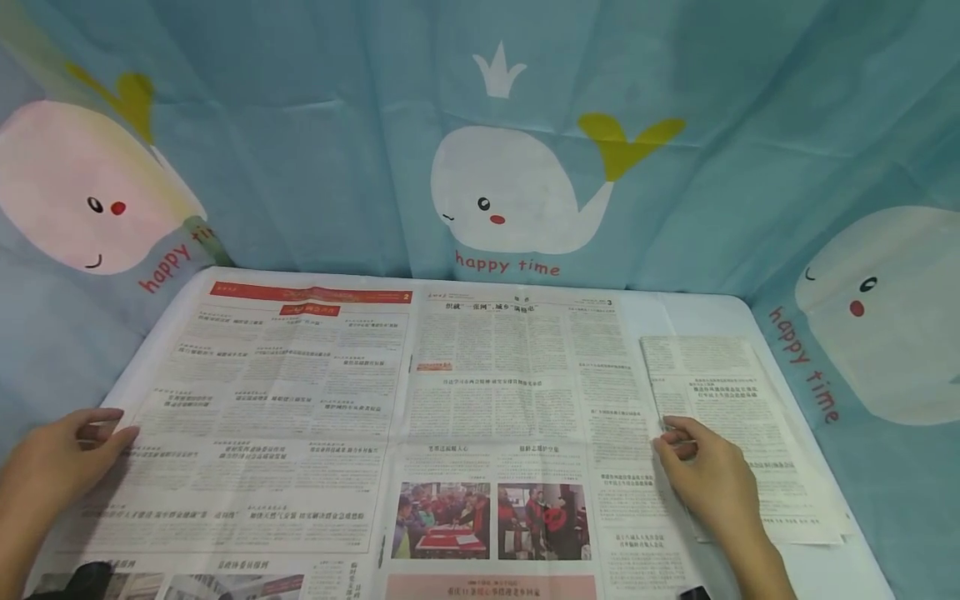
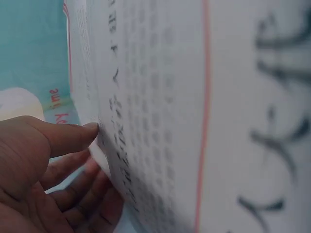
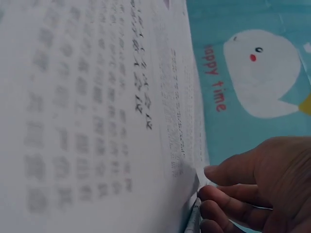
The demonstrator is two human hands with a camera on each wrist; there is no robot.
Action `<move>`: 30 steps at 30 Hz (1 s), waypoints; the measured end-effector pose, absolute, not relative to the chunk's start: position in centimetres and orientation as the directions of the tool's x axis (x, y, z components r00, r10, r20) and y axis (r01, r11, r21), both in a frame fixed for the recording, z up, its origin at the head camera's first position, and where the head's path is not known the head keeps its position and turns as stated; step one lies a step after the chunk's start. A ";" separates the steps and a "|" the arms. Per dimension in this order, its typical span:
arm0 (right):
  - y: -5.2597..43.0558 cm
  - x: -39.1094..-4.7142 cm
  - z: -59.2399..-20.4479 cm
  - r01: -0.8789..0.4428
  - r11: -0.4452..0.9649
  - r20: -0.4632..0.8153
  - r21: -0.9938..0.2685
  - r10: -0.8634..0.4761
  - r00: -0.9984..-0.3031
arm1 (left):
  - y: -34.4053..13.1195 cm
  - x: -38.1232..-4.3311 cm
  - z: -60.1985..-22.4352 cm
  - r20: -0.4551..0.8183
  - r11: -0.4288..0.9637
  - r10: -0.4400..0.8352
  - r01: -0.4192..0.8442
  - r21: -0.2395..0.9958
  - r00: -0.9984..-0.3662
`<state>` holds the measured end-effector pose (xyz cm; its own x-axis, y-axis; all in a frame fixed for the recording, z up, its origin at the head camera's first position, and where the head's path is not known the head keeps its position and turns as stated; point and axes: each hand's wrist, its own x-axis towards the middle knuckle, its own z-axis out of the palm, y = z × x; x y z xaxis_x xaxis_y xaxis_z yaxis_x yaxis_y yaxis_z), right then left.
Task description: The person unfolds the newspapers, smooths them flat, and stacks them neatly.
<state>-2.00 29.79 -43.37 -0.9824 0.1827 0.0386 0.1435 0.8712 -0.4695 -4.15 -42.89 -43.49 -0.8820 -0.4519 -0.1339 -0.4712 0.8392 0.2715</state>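
A large newspaper (image 1: 517,408) lies spread open across the white table, its centre fold running toward me. At its left edge, my left hand (image 1: 60,458) holds the sheet; in the left wrist view the thumb (image 2: 90,131) lies on the printed side and the fingers go behind the edge. My right hand (image 1: 708,475) pinches the right edge between thumb and curled fingers, as the right wrist view shows at the paper's rim (image 3: 201,165). Beneath and beyond the right hand rests a folded newspaper stack (image 1: 750,425).
The white table (image 1: 690,312) shows along the back and right of the papers. A blue curtain (image 1: 315,167) printed with white whales and "happy time" hangs behind and around the sides. Dark objects (image 1: 88,579) show near the wrists at the bottom edge.
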 end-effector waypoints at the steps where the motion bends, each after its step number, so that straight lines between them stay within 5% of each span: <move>1: 29.8 -2.0 -43.3 0.145 0.870 0.033 -0.471 0.182 -0.983 | -42.7 -4.1 -43.3 -0.138 0.843 -0.447 -0.468 0.264 -0.884; 11: 31.6 -2.9 -42.0 0.105 0.850 0.056 -0.516 0.156 -0.986 | -39.8 -4.7 -41.1 -0.067 0.921 -0.304 -0.311 0.236 -0.950; 19: 33.4 -4.3 -41.0 0.109 0.846 0.109 -0.521 0.193 -0.975 | -36.8 -6.4 -40.6 0.002 0.936 -0.108 -0.101 0.338 -0.994; 30: 37.2 -6.5 -40.3 0.307 0.760 0.012 -0.574 0.382 -0.924 | -30.3 -8.5 -40.0 0.064 0.884 -0.036 -0.002 0.468 -0.997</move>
